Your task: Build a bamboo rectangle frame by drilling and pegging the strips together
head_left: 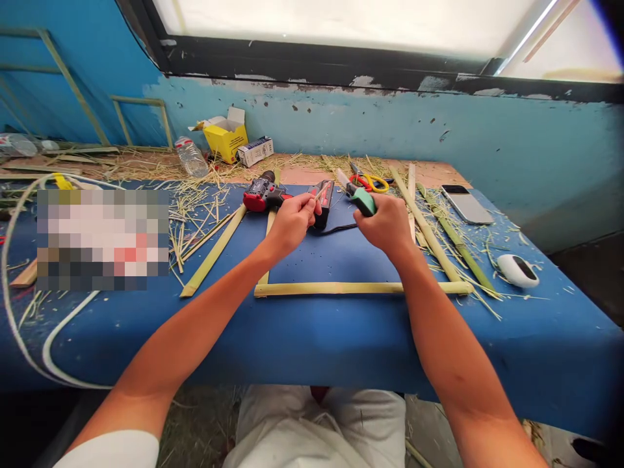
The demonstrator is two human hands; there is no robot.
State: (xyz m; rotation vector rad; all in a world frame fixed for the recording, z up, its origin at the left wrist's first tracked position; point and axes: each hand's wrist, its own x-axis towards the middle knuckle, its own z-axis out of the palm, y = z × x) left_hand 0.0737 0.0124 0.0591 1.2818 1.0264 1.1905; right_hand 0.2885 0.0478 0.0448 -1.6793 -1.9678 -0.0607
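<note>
My left hand [292,224] is closed, pinching a thin bamboo sliver [320,193] between thumb and fingers. My right hand [387,224] is wrapped round the green handle of a knife [364,200]; its pale blade points up and left, apart from the sliver. Just beyond my left hand lies a red and black cordless drill [263,193], its battery end reaching past my fingers. Below both hands a bamboo strip [331,288] lies crosswise on the blue table [312,331], meeting other strips near its two ends. My right forearm covers part of it.
Scissors with red and yellow handles [373,183] lie beyond my right hand. A phone [467,204] and a white rounded device [517,270] are at right. Bamboo shavings [199,221], a plastic bottle [191,156], a yellow box [225,138] and a white cable [49,354] are at left.
</note>
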